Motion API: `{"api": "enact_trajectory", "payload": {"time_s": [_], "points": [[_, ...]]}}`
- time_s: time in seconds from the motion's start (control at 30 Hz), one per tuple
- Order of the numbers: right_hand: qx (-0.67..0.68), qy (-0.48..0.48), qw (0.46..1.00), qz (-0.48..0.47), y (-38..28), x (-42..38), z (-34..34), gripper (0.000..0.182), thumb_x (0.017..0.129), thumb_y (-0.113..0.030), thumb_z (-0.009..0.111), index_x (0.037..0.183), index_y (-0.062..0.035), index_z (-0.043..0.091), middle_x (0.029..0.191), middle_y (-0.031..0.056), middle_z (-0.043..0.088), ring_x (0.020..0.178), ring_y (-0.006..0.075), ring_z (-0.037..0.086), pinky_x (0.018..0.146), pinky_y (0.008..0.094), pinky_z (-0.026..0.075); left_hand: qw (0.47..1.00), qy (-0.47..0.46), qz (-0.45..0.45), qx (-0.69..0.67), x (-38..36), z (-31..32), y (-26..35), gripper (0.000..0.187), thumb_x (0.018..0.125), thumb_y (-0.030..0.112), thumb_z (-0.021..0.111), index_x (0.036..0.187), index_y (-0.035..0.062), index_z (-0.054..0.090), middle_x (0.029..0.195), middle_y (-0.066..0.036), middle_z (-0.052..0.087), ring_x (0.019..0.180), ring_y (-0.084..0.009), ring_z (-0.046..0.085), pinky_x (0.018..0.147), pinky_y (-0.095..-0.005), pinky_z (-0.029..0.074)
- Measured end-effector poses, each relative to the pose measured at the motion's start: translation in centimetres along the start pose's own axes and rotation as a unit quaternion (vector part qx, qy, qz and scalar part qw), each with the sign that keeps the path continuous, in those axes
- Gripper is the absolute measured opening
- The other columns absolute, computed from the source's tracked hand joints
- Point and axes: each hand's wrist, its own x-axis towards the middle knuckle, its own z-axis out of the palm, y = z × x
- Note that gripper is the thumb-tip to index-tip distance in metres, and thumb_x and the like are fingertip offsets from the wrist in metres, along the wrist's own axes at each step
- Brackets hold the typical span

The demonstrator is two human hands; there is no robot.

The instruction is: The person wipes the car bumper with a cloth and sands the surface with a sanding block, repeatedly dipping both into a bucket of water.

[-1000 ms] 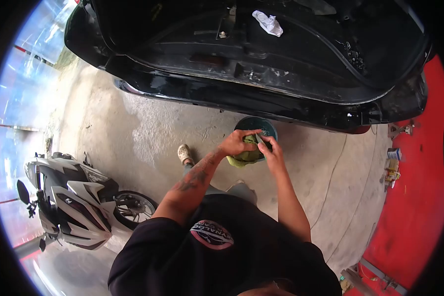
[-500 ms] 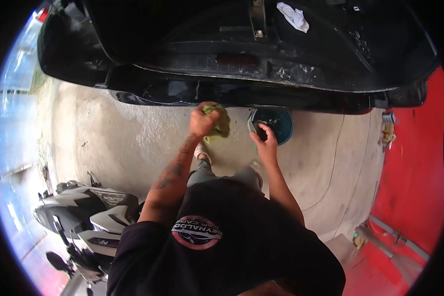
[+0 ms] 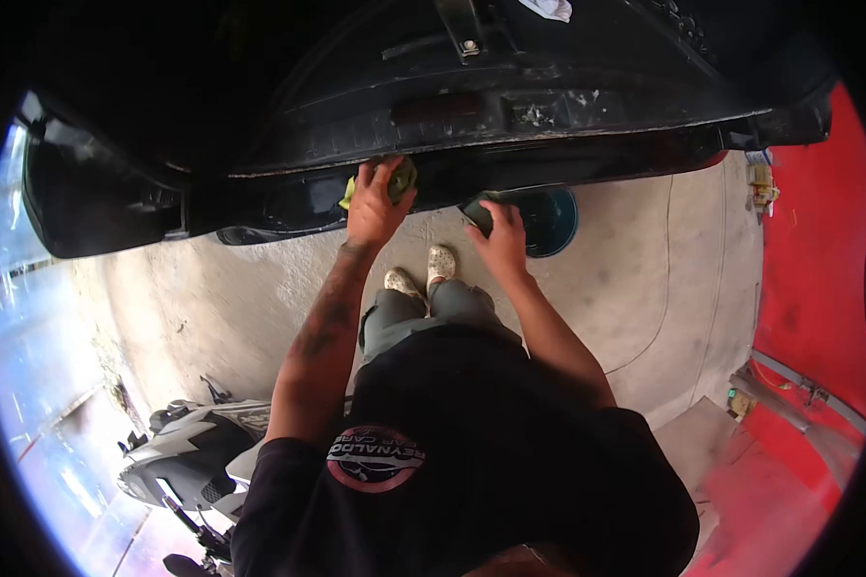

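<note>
My left hand [image 3: 379, 204] is closed round a yellow-green cloth [image 3: 402, 179], which it presses on the glossy black bumper [image 3: 298, 207]. To the right, my right hand [image 3: 501, 234] grips a small dark block [image 3: 477, 213] between thumb and fingers, just below the bumper's lower edge. A dark teal bucket [image 3: 552, 223] with dark contents stands on the floor beside my right hand, partly under the bumper.
A white cloth [image 3: 548, 9] lies on the black car part at the top. A motorcycle [image 3: 197, 457] stands at the lower left. Metal bars [image 3: 808, 413] cross by the red wall [image 3: 818, 269] on the right. A thin line runs along the concrete floor [image 3: 625, 288].
My left hand has moved up and slightly left with the cloth, onto the bumper. My right hand has shifted up and left with the block. The view has turned, and both feet now stand together.
</note>
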Motion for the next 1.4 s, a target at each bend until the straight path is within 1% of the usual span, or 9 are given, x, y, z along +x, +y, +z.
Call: {"api": "enact_trajectory", "payload": {"time_s": [0.1, 0.13, 0.23, 0.4, 0.77, 1.03, 1.07, 1.3, 1.4], "points": [[-0.064, -0.025, 0.998, -0.015, -1.4, 2.4, 2.3, 0.059, 0.08, -0.03, 0.087, 0.134, -0.0214, 0.063, 0.131, 0.0154, 0.059, 0.12, 0.0403, 0.059, 0.097, 0.0526, 0.051, 0.954, -0.131, -0.023, 0.27, -2.7, 1.8, -3.9, 0.09, 0.075, 0.025, 0.091, 0.154, 0.0299, 0.048, 0.155, -0.012, 0.045, 0.14, -0.0382, 0.047, 0.106, -0.059, 0.048], [-0.097, -0.019, 0.995, -0.032, -1.2, 3.1, 3.3, 0.063, 0.08, -0.034, 0.087, 0.135, -0.0233, 0.061, 0.135, 0.0136, 0.055, 0.121, 0.0378, 0.058, 0.096, 0.0531, 0.05, 0.944, -0.128, -0.023, 0.304, -3.6, 2.0, -4.3, 0.093, 0.078, 0.025, 0.087, 0.158, 0.0374, 0.042, 0.155, -0.011, 0.043, 0.14, -0.0388, 0.044, 0.103, -0.064, 0.046], [-0.127, -0.003, 0.992, 0.018, -1.3, 4.2, 5.2, 0.061, 0.08, -0.036, 0.087, 0.134, -0.0241, 0.062, 0.135, 0.0125, 0.055, 0.12, 0.0371, 0.057, 0.095, 0.0532, 0.05, 0.931, -0.172, -0.015, 0.322, -3.4, 2.0, -5.8, 0.077, 0.084, 0.021, 0.079, 0.152, 0.0352, 0.047, 0.149, -0.012, 0.047, 0.135, -0.0405, 0.048, 0.098, -0.0621, 0.048], [-0.19, 0.029, 0.98, 0.044, -3.6, 2.3, 7.9, 0.055, 0.08, -0.035, 0.084, 0.13, -0.0246, 0.062, 0.128, 0.0112, 0.055, 0.117, 0.0372, 0.057, 0.09, 0.0527, 0.05, 0.967, -0.169, 0.066, 0.177, 0.2, -1.1, -7.8, 0.05, 0.079, 0.008, 0.076, 0.128, 0.0142, 0.068, 0.113, -0.018, 0.07, 0.104, -0.0459, 0.067, 0.092, -0.0501, 0.056], [-0.139, 0.044, 0.987, 0.074, -15.9, 1.6, 16.7, 0.051, 0.081, -0.033, 0.083, 0.126, -0.0213, 0.063, 0.121, 0.0117, 0.055, 0.108, 0.036, 0.059, 0.082, 0.0496, 0.053, 0.989, -0.146, 0.019, 0.01, 6.5, -16.8, -7.2, 0.056, 0.07, 0.003, 0.087, 0.123, 0.0012, 0.07, 0.109, -0.02, 0.077, 0.103, -0.0309, 0.076, 0.092, -0.0376, 0.059], [-0.152, 0.061, 0.986, 0.027, -18.8, 0.7, 20.8, 0.049, 0.081, -0.033, 0.083, 0.123, -0.0179, 0.064, 0.115, 0.0138, 0.053, 0.105, 0.0374, 0.059, 0.078, 0.0486, 0.057, 0.957, -0.19, 0.182, 0.124, 3.1, -22.8, -12.6, 0.06, 0.069, -0.001, 0.087, 0.125, 0.0137, 0.071, 0.124, -0.013, 0.066, 0.114, -0.037, 0.068, 0.093, -0.0441, 0.06], [-0.15, 0.067, 0.985, 0.051, -18.7, 2.2, 20.5, 0.047, 0.083, -0.034, 0.082, 0.123, -0.018, 0.064, 0.115, 0.0138, 0.054, 0.105, 0.0378, 0.06, 0.079, 0.049, 0.058, 0.942, -0.195, 0.227, 0.155, 2.7, -23.2, -13.4, 0.052, 0.076, 0.007, 0.081, 0.125, 0.0234, 0.073, 0.123, -0.007, 0.063, 0.112, -0.0335, 0.066, 0.083, -0.0438, 0.063], [-0.116, -0.017, 0.993, 0.029, -22.6, 0.6, 23.7, 0.041, 0.088, -0.036, 0.079, 0.12, -0.0163, 0.063, 0.116, 0.0172, 0.053, 0.107, 0.0393, 0.058, 0.08, 0.0505, 0.058, 0.901, -0.25, 0.266, 0.235, -1.6, -24.9, -16.1, 0.044, 0.081, 0.01, 0.068, 0.122, 0.026, 0.074, 0.121, -0.006, 0.063, 0.105, -0.0306, 0.066, 0.068, -0.0388, 0.062], [-0.107, 0.026, 0.991, 0.076, -21.2, 2.6, 21.2, 0.038, 0.088, -0.035, 0.08, 0.118, -0.0184, 0.063, 0.115, 0.017, 0.053, 0.106, 0.0391, 0.058, 0.079, 0.0507, 0.058, 0.911, -0.246, 0.24, 0.228, -5.3, -26.6, -17.1, 0.044, 0.081, 0.008, 0.068, 0.122, 0.0243, 0.074, 0.12, -0.008, 0.063, 0.106, -0.0338, 0.065, 0.079, -0.0445, 0.059]]}}
